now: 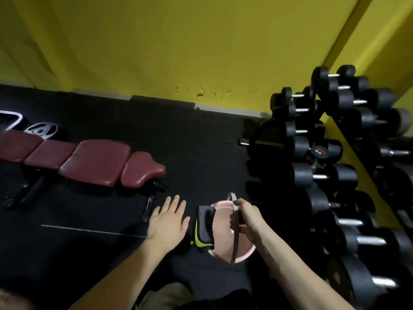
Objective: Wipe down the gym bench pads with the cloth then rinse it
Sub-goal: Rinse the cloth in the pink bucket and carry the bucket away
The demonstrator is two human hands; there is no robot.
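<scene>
R hand [244, 220] gripped handle [235, 231] of pink bucket [223, 222]; cloth [204, 227] draped over its left rim. L hand [167, 220] hovered left, fingers spread, w/ nothing in it.

A dark grey cloth [204, 227] with a lime-green edge is hanging folded over the left rim of a pink bucket [223, 224], possibly damp. The maroon bench pads [96, 162] are lying flat in a row, well apart to the left.

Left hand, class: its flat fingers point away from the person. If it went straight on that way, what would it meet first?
Probably the bench foot, then the maroon seat pad. The left hand may pass above the foot; depth is unclear.
</scene>
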